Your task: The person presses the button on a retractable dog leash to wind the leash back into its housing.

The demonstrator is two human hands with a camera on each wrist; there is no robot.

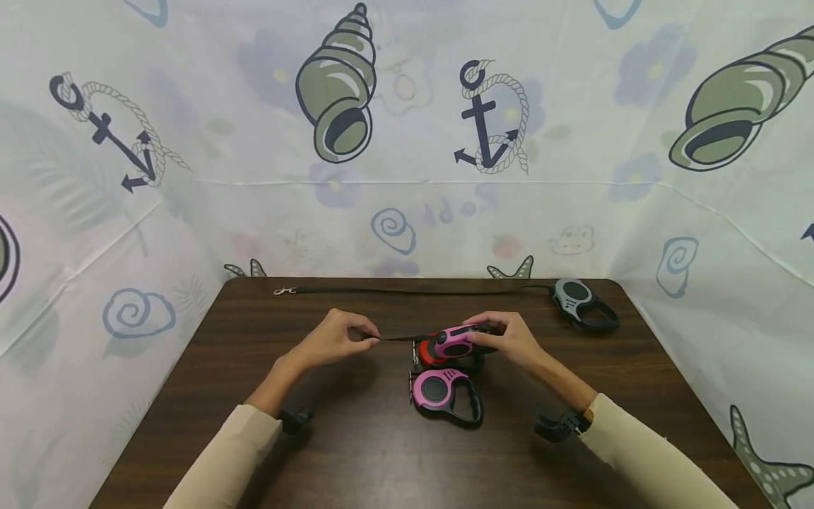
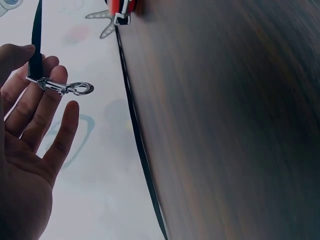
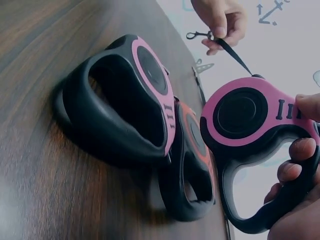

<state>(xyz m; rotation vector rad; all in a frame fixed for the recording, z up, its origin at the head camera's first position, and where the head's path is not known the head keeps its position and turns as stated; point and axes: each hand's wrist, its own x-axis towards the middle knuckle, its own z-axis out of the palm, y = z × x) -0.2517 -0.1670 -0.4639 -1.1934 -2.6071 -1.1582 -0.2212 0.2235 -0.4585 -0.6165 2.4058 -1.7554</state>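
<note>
In the head view my right hand (image 1: 509,338) grips a pink and black retractable dog leash (image 1: 454,341) by its handle, held above the table. A short length of black strap (image 1: 407,338) runs out of it to the left. My left hand (image 1: 333,336) pinches the strap's end between thumb and fingers; its silver snap hook (image 2: 67,87) shows against the fingers in the left wrist view. Below the held leash lies a red and black retractable leash (image 1: 425,353), partly covered. Nearer me rests a second pink retractable leash (image 1: 435,389) with its black handle to the right.
A grey retractable leash (image 1: 574,295) lies at the table's back right corner. Its black strap (image 1: 407,290) stretches left along the back edge to a metal hook (image 1: 285,290). Patterned white cloth (image 1: 407,212) surrounds the dark wooden table (image 1: 356,452).
</note>
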